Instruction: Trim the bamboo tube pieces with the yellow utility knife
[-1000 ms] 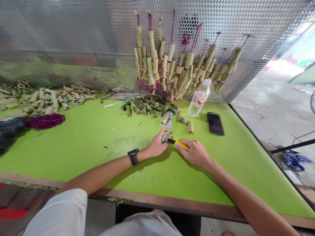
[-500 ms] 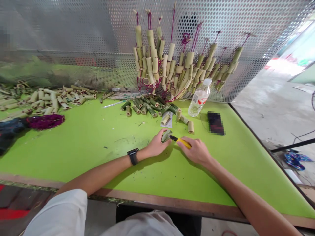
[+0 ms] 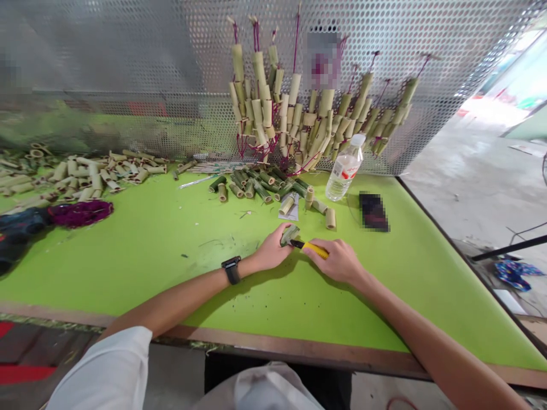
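Observation:
Over the middle of the green table (image 3: 171, 256), my left hand (image 3: 272, 250) is closed round a short green bamboo tube (image 3: 289, 234), which tilts up between thumb and fingers. My right hand (image 3: 339, 260) grips a utility knife (image 3: 315, 249) with a yellow handle and black tip section. The knife's tip end touches or nearly touches the lower right side of the tube; the exact contact is too small to make out. Just beyond my hands lie several green bamboo pieces (image 3: 260, 191) and a paler peeled tube (image 3: 330, 218) standing upright.
Strung bamboo pieces (image 3: 258, 114) hang on the perforated metal panel (image 3: 149, 57) behind. A water bottle (image 3: 344, 171) and a dark blurred object (image 3: 373, 212) stand to the right. Many cut bamboo pieces (image 3: 81, 173) and a purple thread bundle (image 3: 81, 213) lie at left.
The knife and my right hand have shifted slightly left and down along the bamboo tube. My left hand keeps its hold almost unmoved.

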Motion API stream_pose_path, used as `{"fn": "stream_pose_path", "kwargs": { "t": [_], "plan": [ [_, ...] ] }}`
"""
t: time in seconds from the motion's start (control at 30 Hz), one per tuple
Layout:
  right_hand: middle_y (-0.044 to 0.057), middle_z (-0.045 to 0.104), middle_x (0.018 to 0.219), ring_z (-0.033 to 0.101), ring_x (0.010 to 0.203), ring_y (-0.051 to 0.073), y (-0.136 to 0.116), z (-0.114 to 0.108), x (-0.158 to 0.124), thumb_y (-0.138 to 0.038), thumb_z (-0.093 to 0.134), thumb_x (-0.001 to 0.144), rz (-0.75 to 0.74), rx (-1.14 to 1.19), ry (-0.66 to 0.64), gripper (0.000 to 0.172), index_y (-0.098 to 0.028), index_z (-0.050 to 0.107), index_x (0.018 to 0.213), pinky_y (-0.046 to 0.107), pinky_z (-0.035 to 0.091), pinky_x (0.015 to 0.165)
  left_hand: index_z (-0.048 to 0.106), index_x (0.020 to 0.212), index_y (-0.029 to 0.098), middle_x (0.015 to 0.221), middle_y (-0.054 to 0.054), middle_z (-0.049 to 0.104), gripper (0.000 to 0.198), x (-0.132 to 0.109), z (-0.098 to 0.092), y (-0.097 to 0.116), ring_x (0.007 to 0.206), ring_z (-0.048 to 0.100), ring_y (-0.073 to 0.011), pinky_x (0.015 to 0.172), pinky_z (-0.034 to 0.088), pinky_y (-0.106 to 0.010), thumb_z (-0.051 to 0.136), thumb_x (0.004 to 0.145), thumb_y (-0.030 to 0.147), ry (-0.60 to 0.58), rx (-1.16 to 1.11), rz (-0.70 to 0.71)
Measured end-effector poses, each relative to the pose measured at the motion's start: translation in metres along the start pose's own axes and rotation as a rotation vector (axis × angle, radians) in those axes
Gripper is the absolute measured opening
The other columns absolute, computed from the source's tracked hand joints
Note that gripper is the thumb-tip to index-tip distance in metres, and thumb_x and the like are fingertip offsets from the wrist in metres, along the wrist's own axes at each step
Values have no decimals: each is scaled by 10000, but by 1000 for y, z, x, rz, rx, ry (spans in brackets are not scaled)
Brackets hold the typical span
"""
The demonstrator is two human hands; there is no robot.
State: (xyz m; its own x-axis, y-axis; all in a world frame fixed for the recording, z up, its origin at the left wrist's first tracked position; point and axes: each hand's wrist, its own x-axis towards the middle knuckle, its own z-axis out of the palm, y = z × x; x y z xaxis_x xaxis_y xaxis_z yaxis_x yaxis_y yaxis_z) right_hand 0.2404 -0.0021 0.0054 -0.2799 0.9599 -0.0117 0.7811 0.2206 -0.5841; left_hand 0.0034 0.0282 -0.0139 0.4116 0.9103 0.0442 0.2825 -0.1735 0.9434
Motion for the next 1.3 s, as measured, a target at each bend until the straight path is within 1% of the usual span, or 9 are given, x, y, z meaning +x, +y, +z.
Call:
{"fn": "stream_pose_path", "kwargs": {
  "t": [0.1, 0.2, 0.47, 0.7, 0.8, 0.9, 0.97, 1.1, 1.3],
  "plan": [
    [81, 724, 677, 509, 464, 180, 15, -8, 8, -772, 437, 1049, 159, 32, 113, 740, -181, 852, 1212, 310, 359, 479, 557, 1435, 205, 1364, -153, 722, 486, -2, -2, 4, 1211, 706, -314, 1072, 572, -474, 680, 983, 336, -19, 29, -44],
    [101, 761, 741, 534, 477, 185, 21, -13, 10, -784, 440, 1044, 189, 35, 226, 770, -162, 838, 1264, 317, 382, 491, 557, 1431, 210, 1373, -148, 723, 468, -2, -3, 5, 1234, 704, -315, 1107, 563, -487, 677, 1001, 346, -10, 53, -57],
    [62, 721, 664, 526, 462, 163, -13, 7, -6, -760, 414, 1066, -17, 53, 18, 694, -203, 822, 1003, 300, 394, 498, 545, 1464, 192, 1391, -149, 736, 514, 2, 1, 1, 1229, 711, -294, 1083, 563, -447, 685, 989, 332, 10, -4, -33],
    [70, 755, 709, 519, 452, 162, -5, 11, -4, -755, 422, 1063, -29, 45, 6, 686, -211, 839, 1033, 300, 381, 473, 570, 1438, 196, 1314, -125, 754, 488, 0, -1, 0, 1181, 711, -286, 1076, 564, -445, 665, 977, 323, -12, 20, 6],
    [79, 747, 687, 519, 443, 173, 7, 4, 2, -758, 441, 1056, 34, 34, 68, 704, -197, 861, 1128, 307, 379, 456, 564, 1445, 197, 1377, -144, 734, 498, 0, -2, 1, 1232, 705, -300, 1114, 560, -463, 667, 974, 319, -10, 37, 9],
    [90, 739, 675, 535, 449, 190, 17, -7, 7, -793, 429, 1049, 144, 34, 206, 778, -166, 852, 1229, 315, 392, 448, 565, 1439, 208, 1381, -146, 733, 498, 1, -3, 3, 1214, 716, -312, 1122, 565, -495, 681, 971, 332, -6, 66, -33],
    [104, 766, 727, 558, 471, 193, 18, -10, 7, -804, 422, 1050, 145, 31, 263, 796, -161, 847, 1249, 318, 416, 464, 571, 1432, 214, 1408, -148, 727, 492, 2, -3, 3, 1253, 709, -320, 1152, 554, -512, 692, 972, 340, 18, 70, -52],
    [101, 776, 737, 535, 457, 167, 1, -2, 1, -790, 416, 1062, 40, 62, 147, 764, -173, 861, 1131, 304, 403, 471, 564, 1457, 210, 1497, -169, 693, 507, 5, -3, 1, 1365, 672, -327, 1199, 530, -505, 693, 997, 377, 24, 29, -27],
    [69, 720, 650, 527, 462, 166, -15, 8, -6, -779, 408, 1068, -30, 56, 58, 735, -191, 847, 1024, 297, 390, 488, 575, 1452, 205, 1395, -153, 737, 485, 3, -2, -2, 1271, 696, -318, 1113, 566, -475, 674, 1018, 399, 15, 24, 33]
  ]
}}
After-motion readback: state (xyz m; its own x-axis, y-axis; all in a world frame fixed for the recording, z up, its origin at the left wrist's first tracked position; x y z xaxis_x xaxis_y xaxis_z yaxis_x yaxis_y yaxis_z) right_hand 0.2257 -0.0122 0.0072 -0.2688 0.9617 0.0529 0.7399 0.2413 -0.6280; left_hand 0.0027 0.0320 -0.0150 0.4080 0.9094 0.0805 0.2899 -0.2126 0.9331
